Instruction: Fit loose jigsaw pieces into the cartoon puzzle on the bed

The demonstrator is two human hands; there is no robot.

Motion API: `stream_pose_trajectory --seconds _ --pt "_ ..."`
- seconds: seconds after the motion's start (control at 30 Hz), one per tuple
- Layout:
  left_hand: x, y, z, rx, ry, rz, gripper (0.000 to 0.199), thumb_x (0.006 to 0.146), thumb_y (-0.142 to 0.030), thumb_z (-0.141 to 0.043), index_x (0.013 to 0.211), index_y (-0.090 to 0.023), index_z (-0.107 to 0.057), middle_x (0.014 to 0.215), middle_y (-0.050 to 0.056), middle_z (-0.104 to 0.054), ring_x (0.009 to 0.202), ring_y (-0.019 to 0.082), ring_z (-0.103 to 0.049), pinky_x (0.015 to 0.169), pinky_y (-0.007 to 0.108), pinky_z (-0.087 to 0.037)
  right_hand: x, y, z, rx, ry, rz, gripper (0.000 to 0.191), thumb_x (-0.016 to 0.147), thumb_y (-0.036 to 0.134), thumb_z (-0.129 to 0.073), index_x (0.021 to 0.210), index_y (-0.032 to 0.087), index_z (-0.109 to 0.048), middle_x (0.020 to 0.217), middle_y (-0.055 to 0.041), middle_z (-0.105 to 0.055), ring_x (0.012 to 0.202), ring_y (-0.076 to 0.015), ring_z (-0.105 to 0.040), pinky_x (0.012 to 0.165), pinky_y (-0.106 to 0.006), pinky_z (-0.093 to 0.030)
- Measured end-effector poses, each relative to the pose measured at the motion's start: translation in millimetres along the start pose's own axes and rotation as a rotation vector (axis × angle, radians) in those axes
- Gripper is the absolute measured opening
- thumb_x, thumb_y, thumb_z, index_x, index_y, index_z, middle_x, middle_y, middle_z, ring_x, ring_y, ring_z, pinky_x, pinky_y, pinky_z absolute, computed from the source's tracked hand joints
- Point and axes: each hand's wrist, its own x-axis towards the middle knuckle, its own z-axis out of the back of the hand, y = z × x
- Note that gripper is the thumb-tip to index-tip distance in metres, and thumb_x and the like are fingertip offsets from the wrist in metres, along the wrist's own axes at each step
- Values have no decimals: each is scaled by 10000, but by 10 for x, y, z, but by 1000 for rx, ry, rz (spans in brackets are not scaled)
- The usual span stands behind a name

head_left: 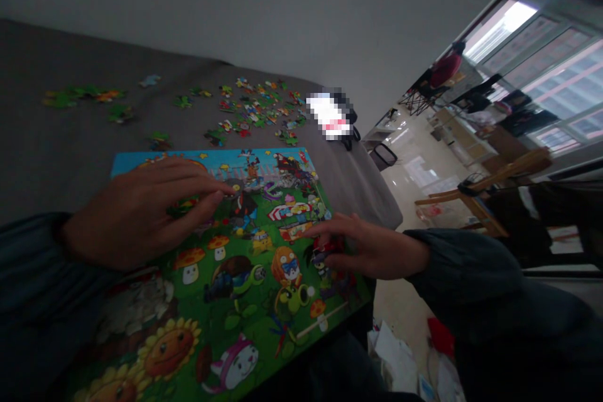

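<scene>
A colourful jigsaw puzzle (264,248) with cartoon plants, mushrooms and sunflowers lies in front of me, its picture largely joined up. My left hand (155,207) rests over its upper left part, fingers stretched out, with the fingertips near a dark cartoon figure. Over the right side, my right hand (362,245) has its fingers apart and touches or hovers just above the picture. I see no piece held in either hand. The area under both palms is hidden.
Loose puzzle pieces (259,107) are scattered beyond the puzzle on the grey cloth (188,63), with another cluster (85,95) at the far left. A lit, blurred-out screen (330,116) stands behind. Right of the cloth's edge are a wooden chair (480,195) and papers (396,352) lower down.
</scene>
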Motion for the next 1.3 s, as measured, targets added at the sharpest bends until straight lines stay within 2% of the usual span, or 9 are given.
stream_pose_trajectory --seconds 0.1,0.2,0.27,0.4,0.6,0.73,0.97,1.13,1.3 --pt "-12 12 -4 15 -6 -13 281 994 -319 -432 1079 -224 -682 981 42 -695 906 212 -640 788 346 -486 -53 -4 19 -52 -62 -4 511 910 264 -662 1394 228 -503 1092 -69 -641 1042 -223 -586 926 -433 -472" --pt "-40 33 -18 29 -17 3 276 998 -330 -429 1089 -248 -675 998 22 -688 931 207 -627 816 345 -485 -154 0 52 -140 -174 9 432 943 277 -609 1355 181 -522 1210 -118 -595 1135 -242 -537 986 -459 -447" --pt "-60 44 -36 30 -16 10 275 998 -334 -429 1090 -254 -675 1018 17 -682 950 205 -624 832 345 -484 -246 12 37 -193 -206 38 373 964 252 -568 1331 187 -542 1229 -117 -590 1146 -230 -530 1000 -446 -442" --pt "-82 44 -81 25 -24 26 259 995 -330 -443 1079 -249 -674 1013 10 -661 949 193 -618 893 343 -471 -430 53 -138 -311 -203 153 340 978 215 -536 1317 193 -560 1309 -102 -595 1207 -220 -504 1003 -405 -448" --pt "-89 37 -101 -1 -37 30 223 979 -305 -463 1036 -256 -673 978 -4 -650 907 179 -619 912 334 -465 -567 112 -420 -474 -193 190 367 995 344 -520 1327 194 -564 1393 -95 -583 1348 -270 -405 982 -441 -432" --pt "-102 49 -83 -30 -11 54 226 940 -291 -502 1056 -266 -695 996 12 -687 942 211 -641 919 355 -472 -594 160 -495 -504 -200 179 374 994 394 -514 1320 221 -579 1379 -78 -602 1319 -279 -429 947 -439 -424" --pt "-111 64 -78 -36 -1 65 229 928 -289 -511 1053 -273 -703 990 12 -691 941 219 -648 922 374 -479 -601 142 -496 -442 -269 167 373 976 339 -562 1325 208 -567 1328 -74 -627 1257 -268 -451 960 -425 -415" --pt "-124 80 -80 -22 30 56 214 939 -299 -508 1046 -266 -689 990 24 -684 960 227 -641 913 388 -479 -464 21 -404 -383 -385 67 420 975 215 -552 1387 166 -481 1266 -72 -658 1135 -242 -488 949 -411 -419" --pt "-122 90 -84 -21 7 45 227 932 -294 -506 1052 -269 -698 977 19 -687 943 222 -647 897 377 -486 -301 29 -363 -393 -356 33 424 983 198 -529 1403 166 -474 1117 -68 -707 1019 -239 -522 851 -396 -433"
